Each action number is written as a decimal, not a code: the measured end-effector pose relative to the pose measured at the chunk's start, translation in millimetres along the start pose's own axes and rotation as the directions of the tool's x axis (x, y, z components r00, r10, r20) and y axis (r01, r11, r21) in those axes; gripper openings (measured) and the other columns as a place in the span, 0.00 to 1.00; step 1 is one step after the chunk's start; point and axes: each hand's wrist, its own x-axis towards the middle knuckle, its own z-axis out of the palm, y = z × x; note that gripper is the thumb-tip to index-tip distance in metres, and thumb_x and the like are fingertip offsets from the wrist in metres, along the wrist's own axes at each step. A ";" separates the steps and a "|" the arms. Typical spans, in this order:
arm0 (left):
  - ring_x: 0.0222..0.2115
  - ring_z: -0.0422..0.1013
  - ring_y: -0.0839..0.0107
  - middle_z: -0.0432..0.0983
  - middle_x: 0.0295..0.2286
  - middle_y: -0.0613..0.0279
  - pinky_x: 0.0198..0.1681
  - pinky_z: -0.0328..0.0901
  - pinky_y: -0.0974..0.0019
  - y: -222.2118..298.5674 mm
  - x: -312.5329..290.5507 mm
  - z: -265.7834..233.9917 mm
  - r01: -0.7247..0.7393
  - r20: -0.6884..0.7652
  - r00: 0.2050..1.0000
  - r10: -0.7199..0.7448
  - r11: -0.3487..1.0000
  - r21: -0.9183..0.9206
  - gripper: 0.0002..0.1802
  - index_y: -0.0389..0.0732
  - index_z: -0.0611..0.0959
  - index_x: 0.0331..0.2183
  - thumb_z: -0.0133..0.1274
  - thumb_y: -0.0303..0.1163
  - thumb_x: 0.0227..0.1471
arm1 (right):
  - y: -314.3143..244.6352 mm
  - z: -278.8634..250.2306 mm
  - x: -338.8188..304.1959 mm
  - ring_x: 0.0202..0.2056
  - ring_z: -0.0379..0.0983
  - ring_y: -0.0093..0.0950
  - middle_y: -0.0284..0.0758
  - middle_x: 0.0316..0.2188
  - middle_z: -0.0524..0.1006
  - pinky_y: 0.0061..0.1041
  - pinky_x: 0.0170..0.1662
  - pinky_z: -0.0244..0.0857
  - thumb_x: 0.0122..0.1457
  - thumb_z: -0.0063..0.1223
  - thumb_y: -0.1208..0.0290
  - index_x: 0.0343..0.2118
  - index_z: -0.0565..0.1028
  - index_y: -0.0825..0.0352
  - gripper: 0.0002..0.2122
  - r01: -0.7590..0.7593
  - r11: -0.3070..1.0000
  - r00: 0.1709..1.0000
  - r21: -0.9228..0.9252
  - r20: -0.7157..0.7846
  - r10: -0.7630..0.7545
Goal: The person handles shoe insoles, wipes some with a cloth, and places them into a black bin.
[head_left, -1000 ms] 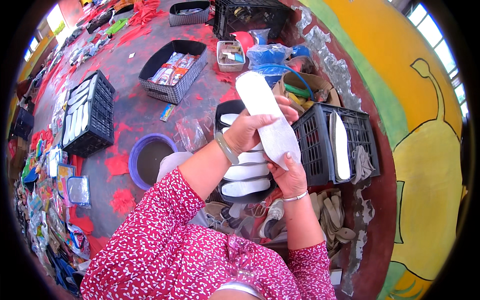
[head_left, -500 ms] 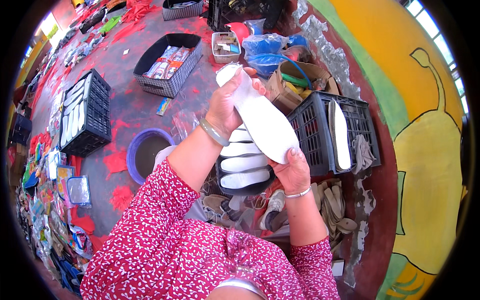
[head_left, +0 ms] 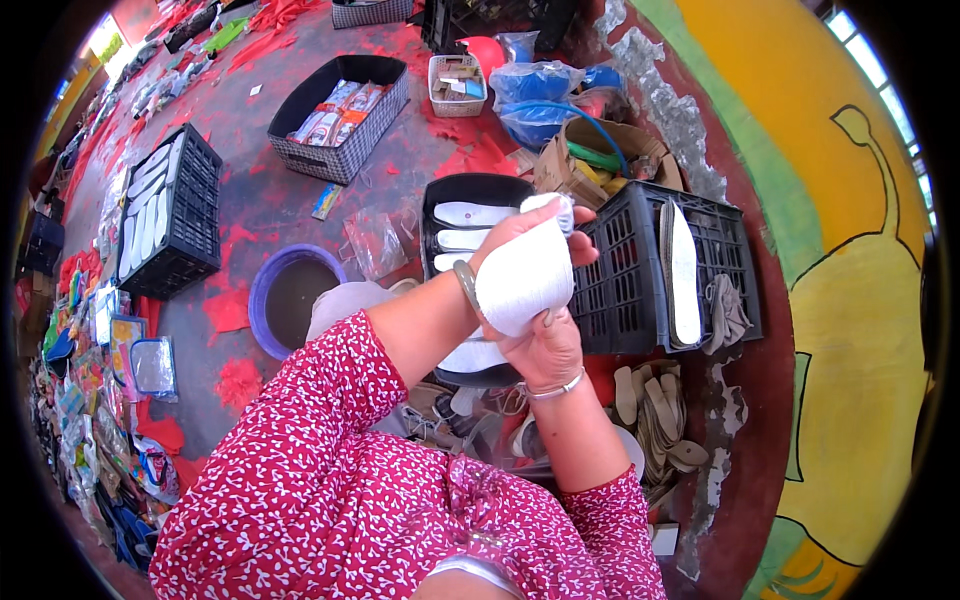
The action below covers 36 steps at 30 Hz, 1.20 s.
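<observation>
A white insole (head_left: 525, 280) is held up in front of me, bent into a curve between both hands. My left hand (head_left: 512, 232), with a pale bangle on its wrist, is closed round its upper part. A white bunched piece (head_left: 550, 212) shows at these fingers; I cannot tell whether it is cloth or the insole's other end. My right hand (head_left: 548, 352), wearing a silver bracelet, grips the lower edge with its thumb on the white face. Beneath my hands stands a black tray (head_left: 480, 183) with several white insoles in it, partly hidden by my arms.
A black crate (head_left: 632, 270) stands right, insoles hanging on its side, beside a cardboard box (head_left: 565, 165). Grey insoles (head_left: 655, 400) are piled below it. Left are a purple basin (head_left: 262, 320), another insole crate (head_left: 195, 225) and a checked bin (head_left: 350, 155).
The insole has gone from nearly flat and stretched out to bent. My right hand has moved left and my left hand down and right, so they are closer together. More of the tray shows.
</observation>
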 end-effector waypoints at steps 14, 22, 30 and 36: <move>0.45 0.66 0.60 0.70 0.40 0.53 0.50 0.60 0.55 0.9 7.4 -9.9 -0.171 -0.019 0.983 0.180 0.958 0.228 0.32 0.39 0.67 0.46 0.59 0.48 0.45 | -54.5 -20.2 -3.7 0.39 0.74 0.33 0.40 0.37 0.76 0.29 0.39 0.66 0.47 0.50 0.80 0.40 0.73 0.68 0.14 0.043 -0.788 0.795 -0.614 0.499 -0.345; 0.45 0.68 0.53 0.70 0.42 0.46 0.49 0.64 0.52 13.5 8.8 -10.4 -0.375 -0.129 0.910 0.394 0.915 0.148 0.24 0.39 0.62 0.51 0.41 0.19 0.50 | -47.6 -1.8 -2.4 0.57 0.58 0.38 0.44 0.54 0.63 0.31 0.55 0.55 0.48 0.57 0.74 0.53 0.63 0.70 0.28 0.040 -0.554 0.923 -0.831 0.243 -0.299; 0.42 0.70 0.57 0.71 0.39 0.48 0.47 0.66 0.56 5.3 1.9 3.4 -0.410 0.054 0.910 0.411 0.872 0.268 0.26 0.39 0.61 0.53 0.42 0.20 0.51 | -47.8 -13.8 1.2 0.37 0.76 0.33 0.41 0.39 0.74 0.26 0.37 0.72 0.59 0.47 0.68 0.48 0.63 0.72 0.17 -0.262 0.883 0.883 -0.389 -0.466 0.056; 0.39 0.72 0.61 0.72 0.37 0.52 0.44 0.68 0.58 -8.4 11.6 -9.3 -0.449 0.085 0.871 0.484 0.711 0.542 0.22 0.37 0.65 0.50 0.46 0.23 0.51 | -7.8 -35.2 -1.0 0.26 0.77 0.28 0.37 0.30 0.77 0.21 0.28 0.72 0.60 0.43 0.73 0.41 0.69 0.73 0.10 -0.133 0.536 0.823 -0.834 -0.395 -0.410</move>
